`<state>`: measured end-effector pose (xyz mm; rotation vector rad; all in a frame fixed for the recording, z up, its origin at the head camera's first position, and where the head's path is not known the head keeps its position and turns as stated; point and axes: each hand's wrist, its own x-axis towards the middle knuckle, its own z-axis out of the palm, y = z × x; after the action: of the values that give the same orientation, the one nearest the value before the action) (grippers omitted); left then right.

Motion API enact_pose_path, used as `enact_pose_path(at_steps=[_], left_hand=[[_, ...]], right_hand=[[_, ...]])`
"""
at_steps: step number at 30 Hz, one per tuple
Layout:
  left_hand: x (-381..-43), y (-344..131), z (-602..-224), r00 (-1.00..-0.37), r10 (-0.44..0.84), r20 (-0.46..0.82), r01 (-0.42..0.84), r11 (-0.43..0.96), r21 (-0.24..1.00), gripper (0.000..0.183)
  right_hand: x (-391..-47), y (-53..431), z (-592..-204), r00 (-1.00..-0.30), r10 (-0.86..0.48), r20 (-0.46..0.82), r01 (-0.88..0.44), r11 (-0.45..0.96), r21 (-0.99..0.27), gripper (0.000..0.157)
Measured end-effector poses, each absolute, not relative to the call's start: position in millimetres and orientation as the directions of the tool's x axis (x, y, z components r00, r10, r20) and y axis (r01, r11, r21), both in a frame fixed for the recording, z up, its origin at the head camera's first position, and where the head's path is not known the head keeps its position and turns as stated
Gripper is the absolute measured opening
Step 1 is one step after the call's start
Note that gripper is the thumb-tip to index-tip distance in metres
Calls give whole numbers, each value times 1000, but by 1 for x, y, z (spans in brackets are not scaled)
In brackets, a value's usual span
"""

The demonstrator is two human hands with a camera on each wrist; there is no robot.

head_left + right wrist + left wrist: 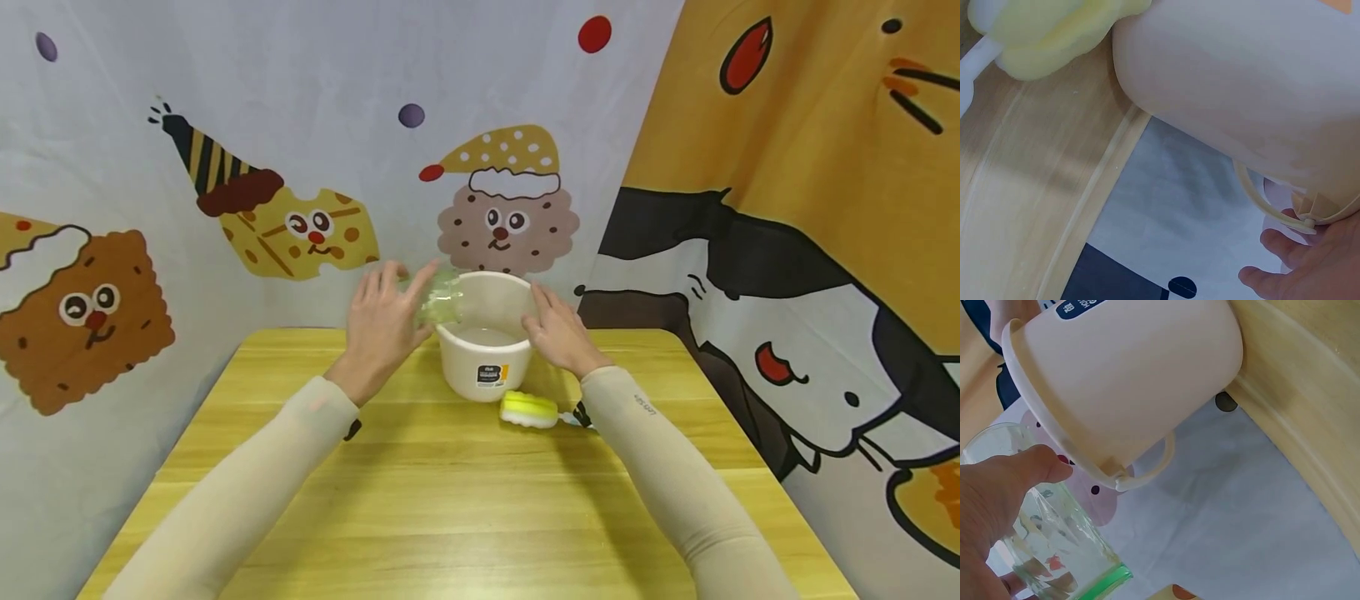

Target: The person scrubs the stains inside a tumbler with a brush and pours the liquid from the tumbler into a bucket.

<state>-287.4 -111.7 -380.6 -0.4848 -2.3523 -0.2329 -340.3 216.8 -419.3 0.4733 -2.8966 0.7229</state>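
My left hand (381,323) grips a clear drinking glass (442,300) with a green base. The glass is tilted on its side, its mouth overlapping the left rim of a cream plastic bucket (459,367) in the head view. Close up in the left wrist view, the thumb presses along the side of the glass (1063,528), which has small printed pictures. On the bucket's right rim is my right hand (564,335), gripping it beside the handle joint. In the right wrist view, fingers (1282,247) of that hand extend past the bucket handle (1260,200).
A yellow and white sponge brush (528,410) lies on the wooden table (450,500) in front of the bucket, its handle pointing right under the right forearm. Behind the table hangs a cloth (322,67) printed with cartoon figures.
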Motion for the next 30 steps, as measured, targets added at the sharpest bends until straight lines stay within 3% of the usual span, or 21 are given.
enact_pose_path(at_steps=[12, 20, 30], left_hand=[[-274, -116, -395, -689, 216, 692, 402, 908, 116, 111], [-264, -119, -401, -699, 184, 691, 390, 908, 152, 105], [-250, -118, -411, -766, 120, 632, 361, 893, 268, 102]], right_hand=[[-340, 217, -420, -941, -274, 197, -335, 830, -446, 81], [-340, 216, -419, -941, -272, 199, -335, 823, -459, 81], [-339, 216, -419, -941, -271, 201, -336, 815, -472, 79]])
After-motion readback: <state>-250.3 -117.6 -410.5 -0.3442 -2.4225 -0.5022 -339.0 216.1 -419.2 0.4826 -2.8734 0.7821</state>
